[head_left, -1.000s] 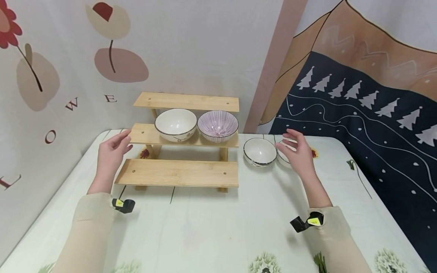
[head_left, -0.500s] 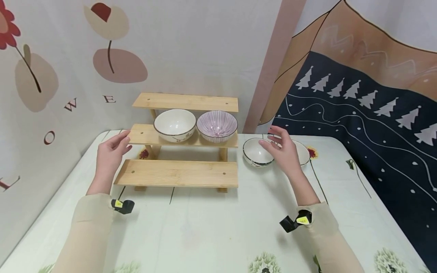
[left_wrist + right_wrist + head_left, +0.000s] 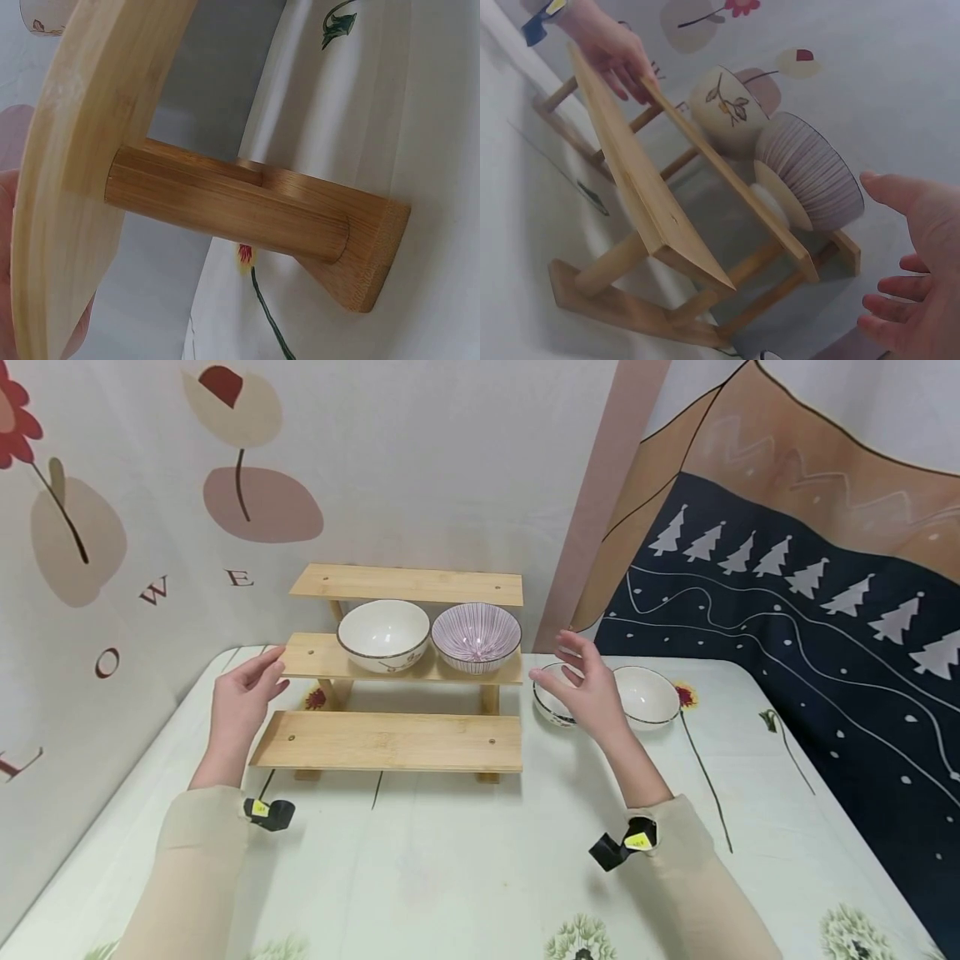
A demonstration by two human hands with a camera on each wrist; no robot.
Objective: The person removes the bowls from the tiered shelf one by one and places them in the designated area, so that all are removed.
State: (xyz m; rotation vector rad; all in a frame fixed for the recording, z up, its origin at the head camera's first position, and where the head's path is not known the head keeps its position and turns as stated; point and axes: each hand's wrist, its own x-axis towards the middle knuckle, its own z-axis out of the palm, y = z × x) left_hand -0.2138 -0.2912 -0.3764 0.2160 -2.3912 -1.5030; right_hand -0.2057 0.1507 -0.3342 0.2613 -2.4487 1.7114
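**Two bowls up on the middle shelf, two down on the table**

Nearest: pale sleeves [image 3: 697, 877], a black wrist camera at each cuff. Under them the table [image 3: 420, 860], its white cloth printed with flowers.

Lower shelf [image 3: 386, 741] next, a bare wooden board with two screws showing.

Just right of the rack, on the table, a pair of small pale bowls with dark rims, side by side. Left table bowl [image 3: 547, 706] is partly hidden behind the right hand [image 3: 588, 693]; right table bowl [image 3: 647, 696] in plain sight. Right hand is raised, thumb and fingers well spread and softly bent, nothing in its hold. From the right wrist, the thumb points toward the purple bowl [image 3: 477, 639]; head view shows a gap between.

Left hand [image 3: 242, 697] is at the left end of the middle shelf [image 3: 315, 652], fingers bent in to a narrow gap and lightly pinching the board's end; how firmly, cannot tell.

On that shelf, both upright: white bowl [image 3: 384, 635] at centre, leaf sprig on its outside; purple bowl at the right end, striped inside and out. Rims close together.

Behind and higher, the top shelf [image 3: 405, 583]. Farthest, the pale backdrop [image 3: 427, 460] with printed flowers and letters; to the right, navy cloth [image 3: 787, 643] with white fir trees.
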